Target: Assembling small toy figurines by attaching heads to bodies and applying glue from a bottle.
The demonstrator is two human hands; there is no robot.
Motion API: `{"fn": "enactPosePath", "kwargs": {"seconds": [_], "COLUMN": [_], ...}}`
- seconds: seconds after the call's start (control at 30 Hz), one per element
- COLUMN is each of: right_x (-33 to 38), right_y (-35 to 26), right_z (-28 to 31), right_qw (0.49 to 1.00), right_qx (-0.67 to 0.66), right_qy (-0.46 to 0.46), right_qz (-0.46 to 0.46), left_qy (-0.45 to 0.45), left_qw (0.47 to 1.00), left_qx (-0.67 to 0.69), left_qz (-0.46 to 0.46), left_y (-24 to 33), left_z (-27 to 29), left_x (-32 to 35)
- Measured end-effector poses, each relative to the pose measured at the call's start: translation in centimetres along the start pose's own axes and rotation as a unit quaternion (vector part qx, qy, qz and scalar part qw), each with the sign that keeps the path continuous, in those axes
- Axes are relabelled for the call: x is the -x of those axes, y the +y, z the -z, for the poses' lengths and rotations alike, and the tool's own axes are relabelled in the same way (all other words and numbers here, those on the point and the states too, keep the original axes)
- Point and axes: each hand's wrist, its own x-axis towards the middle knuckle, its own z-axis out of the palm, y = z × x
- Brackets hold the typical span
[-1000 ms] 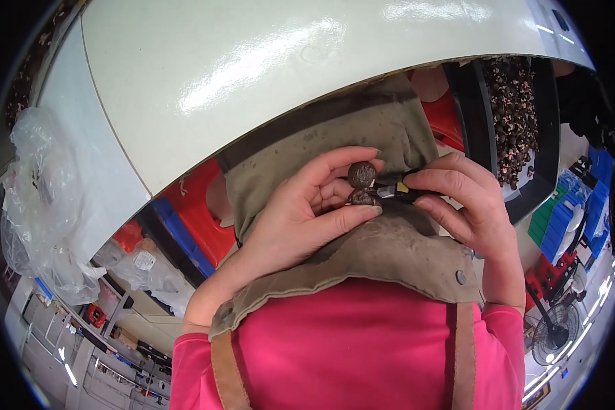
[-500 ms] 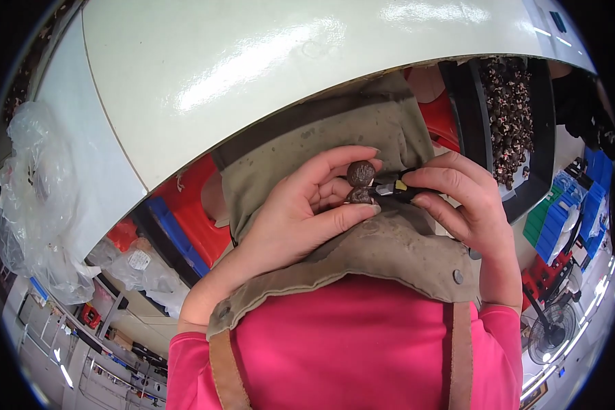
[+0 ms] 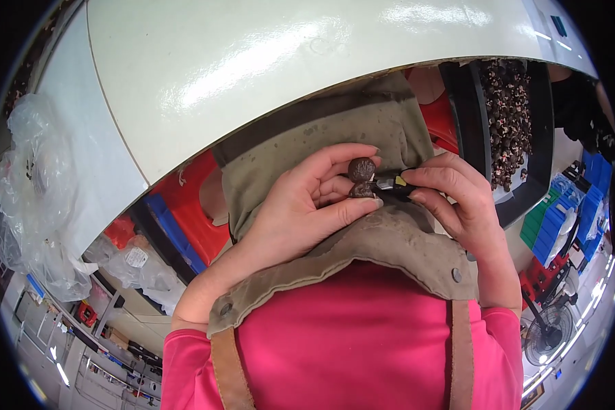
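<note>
A small dark brown figure (image 3: 361, 171), with a round ball-like top and a darker lower part, sits between the thumb and fingers of my left hand (image 3: 304, 201). Its lower end is partly hidden by my thumb. My right hand (image 3: 466, 198) pinches a black-handled cutter (image 3: 387, 183) with a short metal section and a yellow spot. The cutter's tip meets the narrow place between the figure's two parts, from the right side. Both hands are over my lap, above the olive apron (image 3: 328, 137).
A pale glossy table (image 3: 253, 75) curves across in front. At right, a black tray (image 3: 542, 137) holds many small brown and pink pieces (image 3: 509, 116). Clear plastic bags (image 3: 37, 205) hang at the left. Red stools, blue and green bins (image 3: 553, 225) and a fan (image 3: 548, 333) are around me.
Hands, figure and cutter keep nearly the same pose, with the cutter shifted slightly and the figure tilted a little. My view has moved slightly.
</note>
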Motion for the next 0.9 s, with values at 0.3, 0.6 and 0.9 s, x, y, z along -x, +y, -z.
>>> {"fn": "enactPosePath", "kwargs": {"seconds": [0.3, 0.6, 0.9], "right_x": [0.3, 0.6, 0.7], "right_y": [0.3, 1.0, 1.0], "right_z": [-1.0, -1.3, -1.3], "right_qw": [0.998, 0.994, 0.995], "right_qx": [0.043, 0.066, -0.073], "right_qy": [0.040, 0.054, 0.061], "right_qz": [0.026, 0.065, -0.036], "left_qy": [0.012, 0.006, 0.000], "left_qw": [1.000, 0.999, 0.998], "left_qx": [0.021, 0.050, 0.059], "left_qz": [0.010, 0.013, 0.007], "left_y": [-0.4, -0.4, -0.6], "left_z": [0.3, 0.5, 0.9], "left_x": [-0.1, -0.2, -0.1]}}
